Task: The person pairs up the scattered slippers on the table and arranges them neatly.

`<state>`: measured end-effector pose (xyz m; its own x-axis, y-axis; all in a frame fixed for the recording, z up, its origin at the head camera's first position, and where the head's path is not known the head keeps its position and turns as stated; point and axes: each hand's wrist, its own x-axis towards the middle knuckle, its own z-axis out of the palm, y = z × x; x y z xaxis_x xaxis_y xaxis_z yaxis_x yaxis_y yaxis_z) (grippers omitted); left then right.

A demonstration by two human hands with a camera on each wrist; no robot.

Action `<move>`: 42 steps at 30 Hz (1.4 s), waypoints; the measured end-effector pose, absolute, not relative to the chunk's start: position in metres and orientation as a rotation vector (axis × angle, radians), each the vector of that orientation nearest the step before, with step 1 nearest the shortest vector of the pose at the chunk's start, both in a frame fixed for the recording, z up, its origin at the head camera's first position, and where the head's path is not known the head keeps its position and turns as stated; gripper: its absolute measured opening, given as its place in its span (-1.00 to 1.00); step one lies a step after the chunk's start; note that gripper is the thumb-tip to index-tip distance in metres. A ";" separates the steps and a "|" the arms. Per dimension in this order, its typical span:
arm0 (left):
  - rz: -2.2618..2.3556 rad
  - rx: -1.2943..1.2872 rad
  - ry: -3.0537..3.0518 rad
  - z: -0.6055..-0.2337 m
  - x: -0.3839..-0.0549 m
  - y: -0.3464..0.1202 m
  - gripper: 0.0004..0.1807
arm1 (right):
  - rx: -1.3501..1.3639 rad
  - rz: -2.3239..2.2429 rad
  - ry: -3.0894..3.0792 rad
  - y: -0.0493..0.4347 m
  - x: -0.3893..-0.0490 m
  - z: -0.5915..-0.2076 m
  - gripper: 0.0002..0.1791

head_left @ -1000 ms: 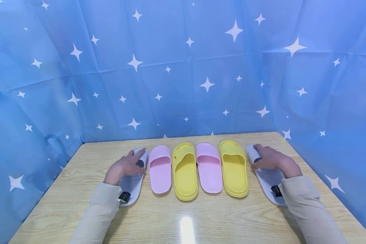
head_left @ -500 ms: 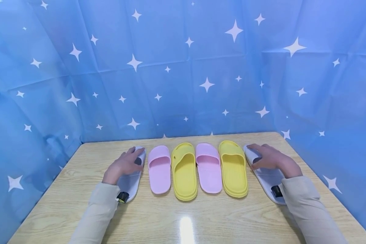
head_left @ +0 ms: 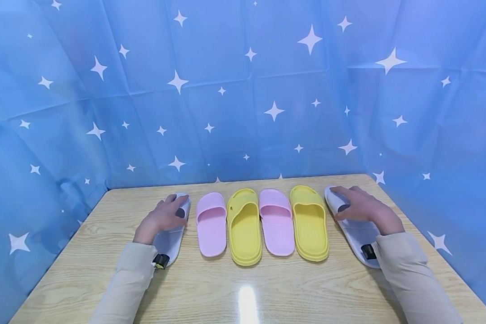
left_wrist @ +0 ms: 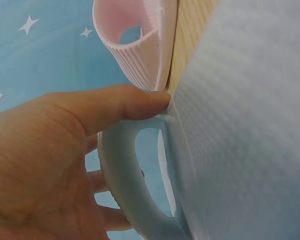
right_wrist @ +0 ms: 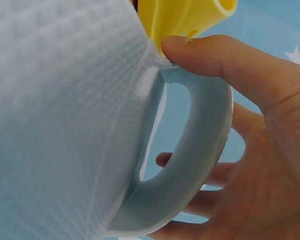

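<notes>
I have a blue star-printed curtain (head_left: 243,99) wrapping the back and sides, hung, I judge, to screen off whatever lies behind the wood-grain table (head_left: 198,297). Across the tabletop, in one row with heels toward the person, the left yellow slide (head_left: 245,234) and right yellow slide (head_left: 312,229) alternate with the left pink slide (head_left: 212,234) and right pink slide (head_left: 278,231), probably spread so each can be reached from above. The left grey-blue slide (head_left: 171,243) and right grey-blue slide (head_left: 358,236) bracket the row, toes leaning inward. I see the left hand (head_left: 162,220) gripping the former across its left strap (left_wrist: 117,155), and the right hand (head_left: 364,209) the latter across its right strap (right_wrist: 205,130), each grip about strap-wide. The left thumb (left_wrist: 135,102) and right thumb (right_wrist: 205,57) sit where strap meets sole, I suppose because that corner is stiff and steers well. Whether either heel is lifted, I cannot tell.
</notes>
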<state>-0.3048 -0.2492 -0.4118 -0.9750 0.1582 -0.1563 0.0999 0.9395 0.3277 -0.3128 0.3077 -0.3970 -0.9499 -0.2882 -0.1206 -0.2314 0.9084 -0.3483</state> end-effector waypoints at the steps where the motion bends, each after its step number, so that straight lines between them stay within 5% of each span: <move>1: 0.475 0.197 2.917 -0.411 -0.305 -0.249 -0.12 | -0.400 -0.500 2.907 0.308 -0.312 -0.396 0.03; 29: 0.495 0.187 2.897 -0.411 -0.308 -0.253 -0.09 | -0.385 -0.449 2.941 0.305 -0.300 -0.366 0.07; 42: 0.524 0.197 2.896 -0.411 -0.305 -0.259 -0.07 | -0.650 -0.515 2.996 0.258 -0.268 -0.338 -0.03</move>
<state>-0.3051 -0.2586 -0.4109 -0.9727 0.1637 -0.1643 0.0958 0.9287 0.3582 -0.2681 0.2581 -0.3382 -0.9120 -0.4084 0.0381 -0.3976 0.8576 -0.3262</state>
